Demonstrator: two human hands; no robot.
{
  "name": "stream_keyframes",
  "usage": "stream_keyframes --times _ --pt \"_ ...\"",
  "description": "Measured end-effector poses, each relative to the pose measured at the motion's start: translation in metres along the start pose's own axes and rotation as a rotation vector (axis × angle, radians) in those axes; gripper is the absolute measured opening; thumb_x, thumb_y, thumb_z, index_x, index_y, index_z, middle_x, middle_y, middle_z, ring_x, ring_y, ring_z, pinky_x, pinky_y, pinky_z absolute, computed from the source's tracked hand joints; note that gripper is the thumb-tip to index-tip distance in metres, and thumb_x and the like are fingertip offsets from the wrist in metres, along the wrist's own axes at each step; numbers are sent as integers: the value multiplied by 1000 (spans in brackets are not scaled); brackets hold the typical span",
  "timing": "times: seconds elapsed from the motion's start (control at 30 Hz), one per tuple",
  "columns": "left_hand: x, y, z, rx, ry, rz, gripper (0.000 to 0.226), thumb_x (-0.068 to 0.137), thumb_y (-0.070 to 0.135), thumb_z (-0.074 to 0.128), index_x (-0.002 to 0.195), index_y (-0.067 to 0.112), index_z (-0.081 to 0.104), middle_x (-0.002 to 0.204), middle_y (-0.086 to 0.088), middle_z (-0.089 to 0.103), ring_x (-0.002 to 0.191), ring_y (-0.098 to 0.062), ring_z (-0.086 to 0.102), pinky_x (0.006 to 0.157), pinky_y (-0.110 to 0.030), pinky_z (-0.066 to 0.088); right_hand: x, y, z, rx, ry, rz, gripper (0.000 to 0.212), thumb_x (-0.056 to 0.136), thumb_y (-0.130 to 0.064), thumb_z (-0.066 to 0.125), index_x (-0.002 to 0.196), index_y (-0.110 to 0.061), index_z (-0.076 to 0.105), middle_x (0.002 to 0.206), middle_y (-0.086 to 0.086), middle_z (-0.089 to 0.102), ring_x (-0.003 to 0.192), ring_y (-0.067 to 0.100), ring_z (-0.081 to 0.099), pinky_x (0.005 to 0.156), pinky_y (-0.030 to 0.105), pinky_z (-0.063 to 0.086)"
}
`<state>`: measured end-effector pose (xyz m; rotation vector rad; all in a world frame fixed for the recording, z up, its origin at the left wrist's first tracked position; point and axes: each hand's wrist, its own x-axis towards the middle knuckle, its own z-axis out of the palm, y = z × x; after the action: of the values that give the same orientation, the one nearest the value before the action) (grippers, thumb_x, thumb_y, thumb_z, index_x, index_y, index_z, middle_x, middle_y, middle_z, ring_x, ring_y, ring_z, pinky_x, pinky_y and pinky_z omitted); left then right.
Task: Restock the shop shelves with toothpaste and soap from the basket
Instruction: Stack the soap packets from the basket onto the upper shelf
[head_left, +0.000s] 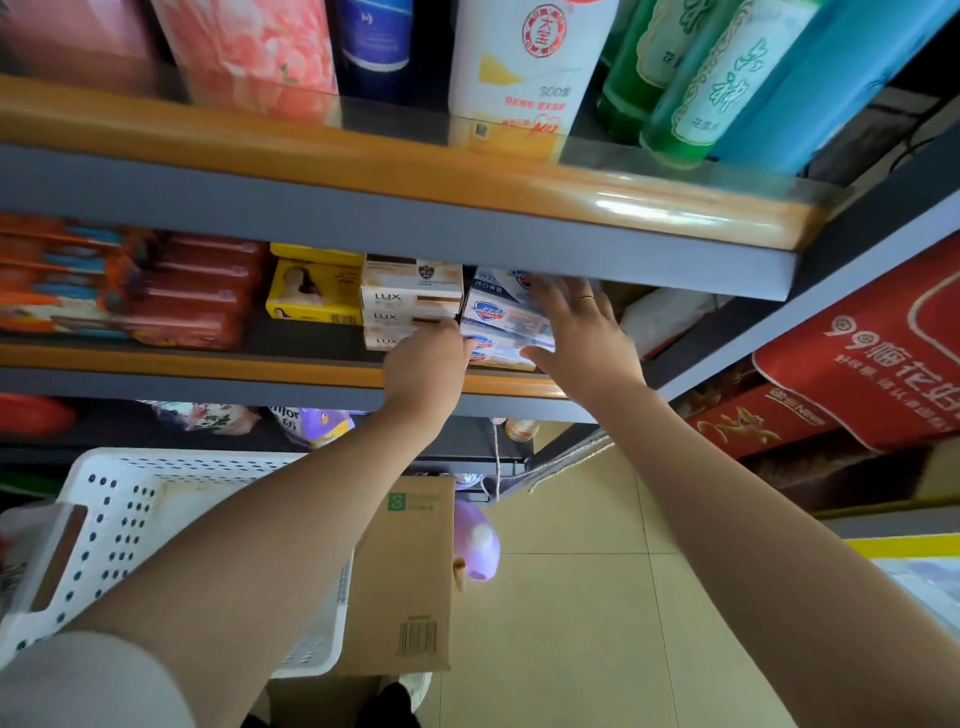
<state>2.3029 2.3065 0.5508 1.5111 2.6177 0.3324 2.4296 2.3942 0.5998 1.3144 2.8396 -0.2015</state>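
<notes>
White perforated basket (119, 519) low at left, partly hidden behind the left forearm; its visible inside shows only bare floor, contents otherwise cannot be told. A brown cardboard box (410, 577) with a green logo and a barcode stands just beside the basket's right wall, closed, and a lilac bottle (480, 545) lies against the box's right edge on the tiled floor. Middle shelf (208, 358), orange-lipped, holds from left: orange and red flat packs (130, 286) stacked in a blurred pile, a yellow soap box (314, 293) with a portrait on its face, a stack of cream LUX soap boxes (410, 301) three high with another carton on top, then a stack of white-and-blue soap boxes (506, 322) bearing a shield badge, touching the LUX stack on its right. Left hand (428, 364) at the seam between the two stacks, fingers bent inward at the lower boxes; whether it actually clasps one cannot be told. Right hand (582, 332) spread flat, fingers straight, a ring on one finger, pressing on the front and right side of the white-and-blue stack. Upper shelf (415, 171) carries a pink floral pack, a dark blue bottle, a white carton with a red seal, green bottles. Red printed bags (857, 358) lean at far right.
</notes>
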Motion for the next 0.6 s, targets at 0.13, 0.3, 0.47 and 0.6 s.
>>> stream_keyframes --times 0.13,0.3,0.47,0.6 --pt "4 3 0 96 -10 32 38 97 39 39 106 4 51 95 -12 67 84 -28 66 56 -30 37 6 -1 10 -121 48 -21 65 88 -26 60 142 -21 24 142 9 34 131 34 30 93 50 44" --pt "5 -3 6 82 24 8 37 98 38 35 110 6 50 94 -12 67 83 -27 65 54 -31 38 13 4 22 -176 209 -79 60 82 -13 64 137 -16 39 134 13 50 124 38 43 103 50 34" --pt "6 -6 7 42 41 17 34 99 35 35 111 7 51 96 -12 67 85 -28 64 55 -31 37 9 2 20 -30 152 -64 59 89 -13 56 142 -18 31 143 9 40 134 34 31 96 49 43" --pt "6 -7 7 44 51 33 34 99 33 33 114 7 50 98 -12 67 87 -28 65 56 -31 39 9 -1 20 171 129 -39 55 93 -11 50 143 -19 30 151 7 27 141 32 16 99 48 42"
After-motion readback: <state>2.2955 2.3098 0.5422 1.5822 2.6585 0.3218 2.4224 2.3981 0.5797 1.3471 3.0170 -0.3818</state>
